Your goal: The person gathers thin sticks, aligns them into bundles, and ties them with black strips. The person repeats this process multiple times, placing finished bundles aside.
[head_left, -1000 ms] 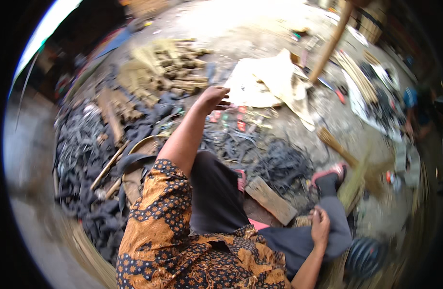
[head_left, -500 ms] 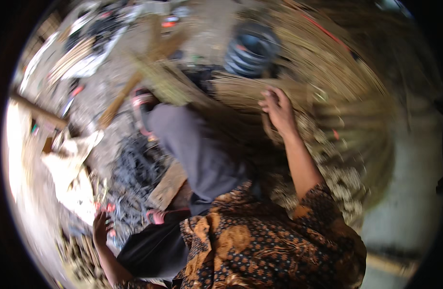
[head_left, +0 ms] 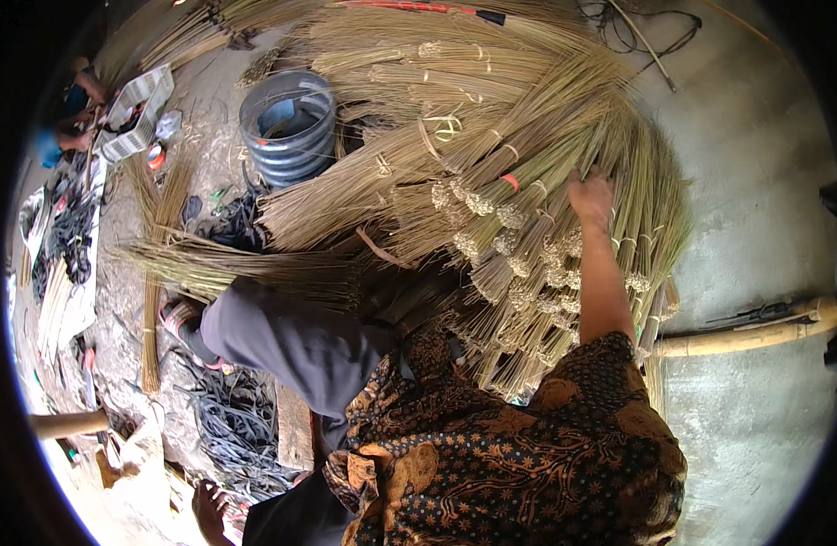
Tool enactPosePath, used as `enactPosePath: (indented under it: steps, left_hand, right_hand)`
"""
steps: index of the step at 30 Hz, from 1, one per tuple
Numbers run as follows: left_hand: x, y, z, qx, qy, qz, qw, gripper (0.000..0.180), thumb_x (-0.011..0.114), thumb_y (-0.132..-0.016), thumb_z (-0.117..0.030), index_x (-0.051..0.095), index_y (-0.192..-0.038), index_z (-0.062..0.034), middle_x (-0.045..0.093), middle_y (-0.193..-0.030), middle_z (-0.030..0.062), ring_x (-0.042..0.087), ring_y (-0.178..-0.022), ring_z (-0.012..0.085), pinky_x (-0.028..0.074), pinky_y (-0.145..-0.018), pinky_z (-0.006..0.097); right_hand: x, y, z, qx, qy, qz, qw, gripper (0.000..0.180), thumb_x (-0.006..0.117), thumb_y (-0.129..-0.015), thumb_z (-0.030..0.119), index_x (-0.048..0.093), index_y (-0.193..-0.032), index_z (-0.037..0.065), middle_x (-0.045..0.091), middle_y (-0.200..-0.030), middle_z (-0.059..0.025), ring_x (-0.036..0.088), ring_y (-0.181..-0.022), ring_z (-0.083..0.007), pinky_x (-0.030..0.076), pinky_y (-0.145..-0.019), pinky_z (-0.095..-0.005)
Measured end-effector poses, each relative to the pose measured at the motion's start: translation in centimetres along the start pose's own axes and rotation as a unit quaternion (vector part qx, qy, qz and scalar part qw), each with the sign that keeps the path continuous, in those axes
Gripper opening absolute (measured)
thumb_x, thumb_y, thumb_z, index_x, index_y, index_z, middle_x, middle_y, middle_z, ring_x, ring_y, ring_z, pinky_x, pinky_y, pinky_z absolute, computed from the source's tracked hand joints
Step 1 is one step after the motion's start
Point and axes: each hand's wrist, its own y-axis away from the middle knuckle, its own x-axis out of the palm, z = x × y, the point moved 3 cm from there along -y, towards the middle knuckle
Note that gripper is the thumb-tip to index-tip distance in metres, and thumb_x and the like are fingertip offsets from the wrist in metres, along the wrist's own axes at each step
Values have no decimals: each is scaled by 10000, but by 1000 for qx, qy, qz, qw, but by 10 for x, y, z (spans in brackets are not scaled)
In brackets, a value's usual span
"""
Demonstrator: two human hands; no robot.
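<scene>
My right arm stretches to a big pile of tied bundles of thin dry stalks [head_left: 491, 136], fanned out on my right. There my right hand [head_left: 591, 193] closes its fingers round a greenish bundle of stalks [head_left: 564, 164]; the fingertips are partly hidden among the stalks. Pale cut ends [head_left: 509, 216] of many bundles face toward me. Low on the left, beside my knee, my left hand [head_left: 209, 503] hangs with loosely bent fingers apart and nothing visible in it. A loose bundle of green-yellow stalks [head_left: 227, 262] lies past my raised knee.
A ribbed blue-grey tub [head_left: 296, 150] stands against the pile. Black strips [head_left: 241, 432] lie heaped beside a wooden block [head_left: 294, 437]. A white crate [head_left: 141, 114] is at the far left, near another person's hands [head_left: 82, 114]. A bamboo pole [head_left: 746, 338] lies at right.
My view has swung to the right, over the pile. My right hand, above the stalks before, has reached farther into the bundles. My left hand stays low at the left.
</scene>
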Motion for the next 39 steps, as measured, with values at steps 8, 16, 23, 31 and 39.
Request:
enactPosePath:
  steps: [8, 16, 23, 31, 39]
  left_hand:
    - [-11, 13, 19, -61, -33, 44, 997, 530, 472, -1093, -415, 457, -1562, -169, 514, -1515, 159, 538, -1330, 362, 467, -1092, 525]
    - [-7, 17, 16, -49, -30, 25, 998, 551, 492, -1090, -415, 433, -1576, -162, 513, -1523, 170, 537, -1339, 362, 487, -1072, 524]
    - [-5, 15, 7, -44, -42, 56, 997, 526, 525, -1066, -456, 541, -1490, -145, 536, -1511, 167, 555, -1324, 347, 494, -1043, 505]
    - [-20, 15, 19, 5, -34, 62, 997, 557, 565, -1052, -448, 522, -1513, -138, 620, -1412, 131, 620, -1208, 318, 536, -950, 492]
    - [91, 74, -128, 222, -42, -31, 974, 638, 601, -1042, -481, 509, -1482, -28, 656, -1242, 134, 646, -1012, 222, 547, -840, 342]
  right_hand:
    - [49, -53, -136, 210, -15, 256, 944, 869, 640, -945, 582, 443, -1537, -23, 396, -1620, -240, 359, -1514, -387, 331, -1238, -457]
    - [2, -37, -115, 255, -387, 236, 854, 777, 684, -944, 504, 453, -1556, 85, 423, -1593, -216, 393, -1488, -352, 302, -1222, -552]
    - [-14, 61, 13, 203, -852, 156, 457, 815, 736, -893, 399, 372, -1568, 121, 566, -1396, -238, 591, -1253, -396, 398, -1136, -649]
    - [-6, 109, 120, 369, -843, 164, 356, 501, 790, -877, 332, 559, -1249, 88, 644, -846, -83, 635, -747, -213, 594, -791, -391]
    - [-46, 226, 235, -116, -837, 407, 347, 389, 717, -878, 84, 515, -1210, 71, 623, -845, -59, 657, -700, -199, 577, -664, -410]
